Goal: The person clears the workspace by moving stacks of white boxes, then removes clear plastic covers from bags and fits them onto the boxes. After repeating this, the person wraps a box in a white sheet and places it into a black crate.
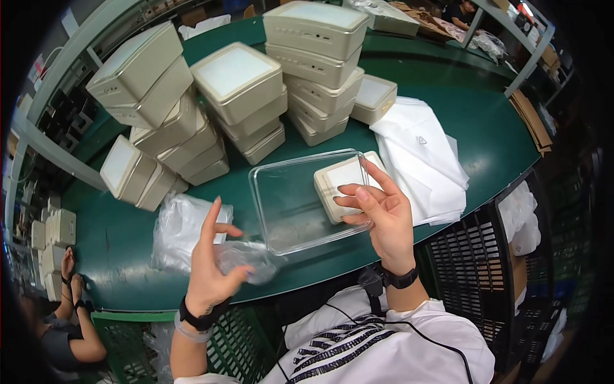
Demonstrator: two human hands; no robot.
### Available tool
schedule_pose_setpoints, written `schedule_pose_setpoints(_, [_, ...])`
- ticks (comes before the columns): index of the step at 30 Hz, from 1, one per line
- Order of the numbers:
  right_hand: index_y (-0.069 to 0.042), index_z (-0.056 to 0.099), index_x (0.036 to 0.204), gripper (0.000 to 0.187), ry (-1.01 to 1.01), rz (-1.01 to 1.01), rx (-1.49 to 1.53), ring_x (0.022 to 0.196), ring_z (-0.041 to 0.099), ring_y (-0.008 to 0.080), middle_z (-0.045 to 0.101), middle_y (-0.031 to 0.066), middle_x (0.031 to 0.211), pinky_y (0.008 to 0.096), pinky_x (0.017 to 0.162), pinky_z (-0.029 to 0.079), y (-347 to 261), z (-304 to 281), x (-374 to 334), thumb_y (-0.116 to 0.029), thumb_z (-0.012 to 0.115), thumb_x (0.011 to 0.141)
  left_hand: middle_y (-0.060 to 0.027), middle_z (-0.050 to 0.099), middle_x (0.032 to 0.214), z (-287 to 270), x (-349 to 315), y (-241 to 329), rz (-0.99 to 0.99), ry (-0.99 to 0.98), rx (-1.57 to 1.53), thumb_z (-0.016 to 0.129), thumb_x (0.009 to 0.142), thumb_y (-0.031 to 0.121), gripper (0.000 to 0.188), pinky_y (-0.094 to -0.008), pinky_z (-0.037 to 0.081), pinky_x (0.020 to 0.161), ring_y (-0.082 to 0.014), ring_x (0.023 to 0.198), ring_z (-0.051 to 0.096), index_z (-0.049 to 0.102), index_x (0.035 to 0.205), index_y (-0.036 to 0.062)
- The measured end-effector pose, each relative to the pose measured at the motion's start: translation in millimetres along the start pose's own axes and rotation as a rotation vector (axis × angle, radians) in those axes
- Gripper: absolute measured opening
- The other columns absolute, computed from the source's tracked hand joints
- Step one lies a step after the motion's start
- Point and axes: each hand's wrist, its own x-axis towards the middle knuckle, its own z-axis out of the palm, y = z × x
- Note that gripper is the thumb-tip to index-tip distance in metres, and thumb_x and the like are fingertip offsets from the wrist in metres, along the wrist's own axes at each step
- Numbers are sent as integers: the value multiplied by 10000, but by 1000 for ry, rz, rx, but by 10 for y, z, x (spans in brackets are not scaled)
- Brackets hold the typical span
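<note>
My right hand pinches the right edge of a clear plastic cover, a shallow rectangular shell with rounded corners, tilted above the table. Behind the cover and my right fingers, partly hidden, lies a beige box-shaped device with a pale top panel. With thumb and fingers spread, my left hand is left of the cover, apart from it. Beside its thumb is a blurred crumple of clear plastic film; I cannot make out whether they touch. A pile of clear plastic bags lies just beyond the left hand.
Stacks of beige devices stand across the far side of the green table. White bags lie flat at the right. A black crate and a green crate flank me. Another person's arms show at the left.
</note>
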Motion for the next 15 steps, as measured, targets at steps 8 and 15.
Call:
schedule_pose_setpoints(8, [-11, 278, 1461, 596, -201, 310, 71, 976, 671, 248, 542, 198, 1290, 289, 702, 606, 137, 288, -169, -73, 568, 944, -284, 224, 1484, 228, -53, 57, 127, -30, -547, 959, 515, 249, 1435, -389, 551, 858, -332, 1171, 563, -80, 1504, 185])
schedule_pose_setpoints(15, [-33, 227, 1492, 803, -401, 233, 62, 1152, 568, 268, 298, 175, 1494, 302, 779, 566, 113, 314, -259, -116, 701, 850, -314, 202, 1473, 143, -116, 34, 287, -11, -378, 963, 461, 400, 1437, -494, 429, 1009, -378, 1292, 401, -17, 1483, 152])
